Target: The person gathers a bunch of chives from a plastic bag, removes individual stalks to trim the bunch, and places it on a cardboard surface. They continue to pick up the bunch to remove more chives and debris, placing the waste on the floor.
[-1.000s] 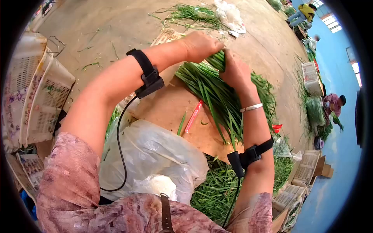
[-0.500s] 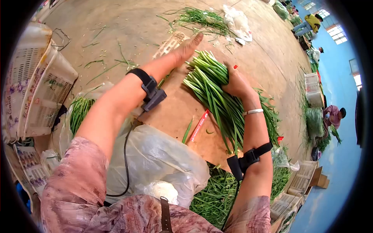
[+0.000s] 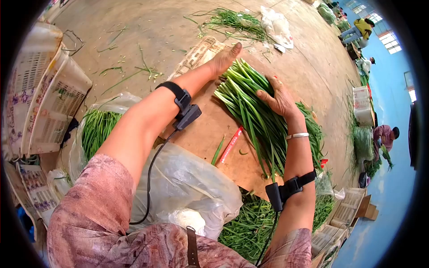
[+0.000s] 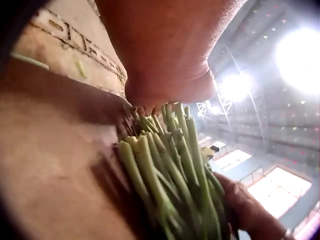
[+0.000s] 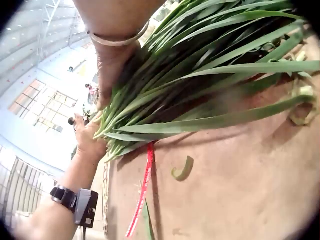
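A bundle of green leafy stalks (image 3: 263,118) lies on a brown board (image 3: 196,129), its pale cut ends toward the far left. My left hand (image 3: 225,60) is at those ends, thumb raised; in the left wrist view its palm (image 4: 165,75) faces and appears to touch the stalk ends (image 4: 165,150). On the bundle's right side rests my right hand (image 3: 279,98), thumb and visible finger spread and fairly straight; some fingers are hidden. A red printed strip (image 3: 232,144) lies on the board beside the bundle, also visible in the right wrist view (image 5: 142,195).
Clear plastic (image 3: 178,178) covers the near side, with loose greens (image 3: 250,219) to its right. Bagged greens (image 3: 99,127) and stacked crates (image 3: 53,98) stand left. A white bag (image 3: 277,27) and scattered greens lie beyond. People work far right.
The hands have parted from their earlier meeting at the stalk ends. My left hand swung away, then moved slightly back toward the ends; my right hand's thumb has spread over the bundle.
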The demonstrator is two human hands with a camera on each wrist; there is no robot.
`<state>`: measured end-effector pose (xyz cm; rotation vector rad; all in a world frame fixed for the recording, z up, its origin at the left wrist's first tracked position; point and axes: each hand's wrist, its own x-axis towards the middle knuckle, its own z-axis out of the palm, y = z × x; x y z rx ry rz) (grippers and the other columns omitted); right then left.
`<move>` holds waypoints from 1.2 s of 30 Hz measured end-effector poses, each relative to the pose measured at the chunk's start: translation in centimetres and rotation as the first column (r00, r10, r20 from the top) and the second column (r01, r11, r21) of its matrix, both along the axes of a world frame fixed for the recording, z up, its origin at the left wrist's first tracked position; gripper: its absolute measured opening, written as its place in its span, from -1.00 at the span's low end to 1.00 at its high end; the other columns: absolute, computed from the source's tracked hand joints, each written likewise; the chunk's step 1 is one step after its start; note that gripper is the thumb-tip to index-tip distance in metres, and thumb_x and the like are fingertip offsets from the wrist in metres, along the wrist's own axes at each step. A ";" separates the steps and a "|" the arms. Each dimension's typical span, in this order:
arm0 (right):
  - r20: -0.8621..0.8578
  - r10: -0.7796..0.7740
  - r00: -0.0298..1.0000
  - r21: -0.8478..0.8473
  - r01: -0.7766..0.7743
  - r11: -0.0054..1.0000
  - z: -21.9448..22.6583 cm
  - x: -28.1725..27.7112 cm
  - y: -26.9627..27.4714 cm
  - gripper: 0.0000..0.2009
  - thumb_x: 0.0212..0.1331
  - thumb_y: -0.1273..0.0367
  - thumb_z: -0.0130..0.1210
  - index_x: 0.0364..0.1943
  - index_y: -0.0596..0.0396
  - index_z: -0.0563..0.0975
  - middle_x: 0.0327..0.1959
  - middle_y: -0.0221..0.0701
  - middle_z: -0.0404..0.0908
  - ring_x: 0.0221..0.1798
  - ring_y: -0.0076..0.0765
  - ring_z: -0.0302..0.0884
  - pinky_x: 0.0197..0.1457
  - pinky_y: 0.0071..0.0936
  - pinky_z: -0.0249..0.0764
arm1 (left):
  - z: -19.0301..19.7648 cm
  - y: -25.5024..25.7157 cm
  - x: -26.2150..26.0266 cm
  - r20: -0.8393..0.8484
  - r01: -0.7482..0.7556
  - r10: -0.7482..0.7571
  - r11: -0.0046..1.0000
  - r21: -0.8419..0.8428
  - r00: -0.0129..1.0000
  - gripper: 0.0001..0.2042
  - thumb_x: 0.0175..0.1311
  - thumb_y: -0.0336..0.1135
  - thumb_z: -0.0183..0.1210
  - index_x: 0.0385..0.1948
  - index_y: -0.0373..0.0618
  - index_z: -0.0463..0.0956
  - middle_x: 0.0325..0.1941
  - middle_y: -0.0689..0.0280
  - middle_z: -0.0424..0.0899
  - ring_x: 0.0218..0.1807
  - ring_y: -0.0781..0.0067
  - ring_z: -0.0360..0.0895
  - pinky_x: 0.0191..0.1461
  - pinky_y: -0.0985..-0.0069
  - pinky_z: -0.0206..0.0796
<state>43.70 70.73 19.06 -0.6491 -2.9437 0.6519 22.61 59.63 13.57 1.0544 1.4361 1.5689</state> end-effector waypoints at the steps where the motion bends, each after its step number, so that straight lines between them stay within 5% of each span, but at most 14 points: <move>1: -0.001 -0.003 1.000 0.001 0.003 1.000 -0.5 0.2 0.4 -0.05 -0.17 -0.29 0.00 0.17 0.24 0.21 0.05 0.11 0.35 0.15 0.11 0.28 0.20 -0.21 0.20 | 0.3 -0.3 0.1 -0.030 -0.041 0.041 0.999 0.000 0.999 -0.03 0.00 0.52 -0.35 0.26 -0.21 0.03 0.34 0.11 0.09 0.38 0.33 -0.04 0.36 0.38 -0.17; 3: -0.076 0.015 0.997 0.243 0.004 0.970 -1.5 0.0 0.8 -0.05 -0.16 -0.29 -0.01 0.19 0.22 0.19 0.06 0.11 0.34 0.18 0.11 0.25 0.22 -0.22 0.18 | 1.1 -0.7 0.4 -0.100 -0.129 0.132 0.991 0.042 0.986 -0.14 0.11 0.41 -0.28 0.21 -0.24 0.12 0.31 0.08 0.15 0.35 0.22 0.05 0.34 0.36 -0.11; 6: -0.012 -0.003 1.000 0.129 0.005 0.992 -1.4 -0.1 0.8 -0.05 -0.16 -0.30 -0.01 0.19 0.21 0.19 0.08 0.09 0.33 0.20 0.08 0.23 0.24 -0.23 0.16 | 2.6 0.0 1.5 -0.769 -0.315 0.386 0.916 0.250 0.510 -0.36 0.24 0.18 -0.23 0.10 -0.25 0.27 0.22 0.01 0.25 0.31 0.06 0.08 0.34 0.30 -0.10; 9: 0.081 0.020 0.997 -0.015 -0.019 1.000 -1.0 -0.5 0.7 -0.03 -0.18 -0.31 0.00 0.19 0.21 0.18 0.07 0.07 0.35 0.18 0.05 0.26 0.21 -0.22 0.19 | 4.5 0.0 4.2 -0.883 -0.084 0.330 0.943 0.321 0.334 -0.47 0.26 0.08 -0.16 0.05 -0.19 0.34 0.21 0.05 0.29 0.29 0.08 0.13 0.33 0.28 -0.07; 12: 0.227 -0.034 0.973 0.051 0.023 0.998 -0.1 -0.9 -0.3 -0.01 -0.22 -0.32 0.02 0.18 0.23 0.18 0.01 0.04 0.40 0.12 0.05 0.33 0.14 -0.19 0.26 | 3.4 0.1 5.5 -0.945 -0.024 0.208 0.978 0.209 0.254 -0.54 0.27 0.02 -0.15 0.03 -0.14 0.37 0.21 0.12 0.29 0.32 0.13 0.09 0.32 0.24 -0.07; 13: 0.126 -0.053 0.991 0.150 0.034 0.988 -0.7 -0.6 -0.8 0.00 -0.23 -0.30 0.04 0.17 0.27 0.17 -0.05 0.03 0.45 0.05 0.08 0.38 0.07 -0.16 0.31 | 2.2 0.1 5.5 -0.968 -0.005 0.108 0.994 0.110 0.227 -0.53 0.27 0.03 -0.15 0.03 -0.14 0.37 0.22 0.13 0.28 0.33 0.14 0.07 0.33 0.23 -0.08; 14: 0.135 -0.034 0.990 0.146 0.014 0.989 -0.4 -0.5 -1.4 -0.01 -0.23 -0.30 0.05 0.17 0.26 0.17 -0.06 0.03 0.45 0.04 0.07 0.39 0.06 -0.17 0.32 | -0.1 0.2 5.3 -0.966 -0.026 0.180 0.984 0.179 0.185 -0.56 0.26 0.03 -0.14 -0.04 -0.12 0.41 0.06 0.15 0.43 0.20 0.15 0.26 0.24 0.26 0.05; 17: 0.119 -0.004 0.993 0.117 -0.010 0.993 0.1 0.1 -2.4 -0.01 -0.23 -0.27 0.08 0.18 0.26 0.16 -0.07 0.03 0.46 0.03 0.07 0.40 0.05 -0.17 0.33 | 0.6 -1.3 5.5 -0.926 -0.037 0.124 0.992 0.119 0.357 -0.61 0.24 0.01 -0.12 -0.14 -0.08 0.47 -0.17 0.21 0.55 -0.03 0.17 0.42 0.10 0.29 0.15; 18: 0.051 0.001 0.999 0.083 -0.006 0.997 -0.5 0.3 -2.1 -0.01 -0.24 -0.26 0.09 0.18 0.26 0.15 -0.08 0.03 0.46 0.03 0.08 0.40 0.05 -0.17 0.33 | -0.2 -1.2 5.6 -0.912 -0.077 0.302 0.953 0.293 0.278 -0.65 0.22 0.01 -0.09 -0.22 -0.05 0.50 -0.34 0.29 0.56 -0.22 0.22 0.46 -0.06 0.33 0.19; 25: 0.137 -0.051 0.989 0.097 0.038 0.995 0.6 0.5 -3.0 0.02 -0.32 -0.27 0.15 0.18 0.23 0.16 -0.01 0.02 0.41 0.07 0.07 0.36 0.09 -0.19 0.31 | -0.2 -1.2 5.9 -0.952 -0.152 0.244 0.964 0.217 0.187 -0.69 0.18 -0.02 -0.05 -0.30 -0.02 0.52 -0.37 0.28 0.56 -0.25 0.27 0.47 -0.14 0.34 0.17; 30: 0.164 -0.054 0.985 0.057 0.046 0.997 0.6 0.1 -3.9 -0.05 -0.34 -0.04 0.31 0.18 0.17 0.17 0.06 -0.02 0.37 0.11 0.02 0.33 0.14 -0.21 0.28 | -0.9 -0.2 5.0 -0.953 -0.005 0.165 0.986 0.169 0.256 -0.72 0.12 -0.06 0.02 -0.50 -0.08 0.49 -0.44 0.23 0.54 -0.30 0.21 0.46 -0.15 0.21 0.17; 31: 0.155 -0.010 0.988 -0.022 0.013 1.000 0.9 0.0 -4.0 -0.06 -0.34 0.04 0.35 0.19 0.17 0.15 0.05 -0.03 0.38 0.11 -0.01 0.34 0.15 -0.21 0.28 | -1.3 0.2 4.3 -0.952 0.140 0.271 0.947 0.290 0.140 -0.70 0.13 -0.03 0.02 -0.41 -0.08 0.50 -0.37 0.20 0.53 -0.26 0.15 0.46 -0.14 0.20 0.19; 33: -0.002 0.116 0.993 -0.230 -0.114 0.966 -0.5 0.0 -2.6 -0.08 -0.30 0.16 0.36 0.22 0.19 0.11 0.08 -0.07 0.36 0.15 -0.07 0.31 0.20 -0.27 0.23 | 1.8 -2.0 4.2 -0.821 0.033 0.473 0.860 0.509 0.320 -0.68 0.16 -0.03 0.01 -0.27 -0.07 0.51 -0.26 0.17 0.52 -0.18 0.10 0.45 -0.08 0.22 0.25; 36: 0.016 0.108 0.994 -0.163 -0.104 0.981 -2.8 0.7 0.2 -0.09 -0.22 0.22 0.30 0.26 0.19 0.04 0.18 -0.04 0.25 0.26 -0.11 0.17 0.31 -0.34 0.08 | 5.1 -7.4 1.0 -0.737 -0.037 0.327 0.924 0.381 0.591 -0.58 0.18 0.01 0.01 -0.07 -0.10 0.45 -0.01 0.16 0.50 0.02 0.10 0.42 0.10 0.34 0.26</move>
